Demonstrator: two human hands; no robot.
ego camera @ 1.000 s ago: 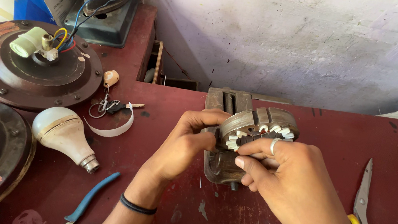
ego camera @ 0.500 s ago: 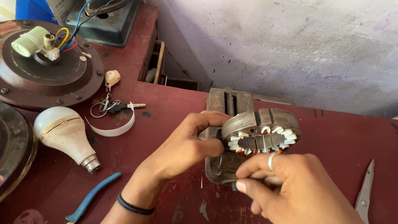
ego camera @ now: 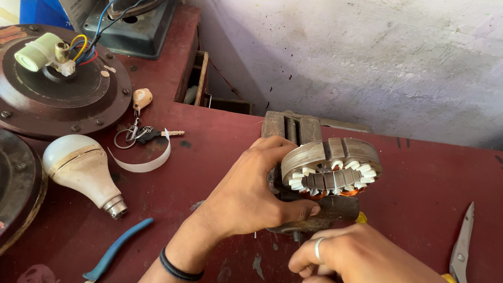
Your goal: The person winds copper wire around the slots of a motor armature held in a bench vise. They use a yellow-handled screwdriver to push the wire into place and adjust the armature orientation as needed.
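The left hand [ego camera: 251, 193] gripped the stator [ego camera: 331, 167] seated in the vise [ego camera: 299, 166] on the desk [ego camera: 423, 201]; the right hand [ego camera: 369, 277] curled loosely below, holding nothing I could see. Clamping seemed underway; next needed steady tightening.

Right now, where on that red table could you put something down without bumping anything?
Bare red table lies between the motor stator in the vise and the scissors, back to the wall. A smaller patch sits between the key ring and the left hand. The left side is crowded: fan motor housing, light bulb, pliers.
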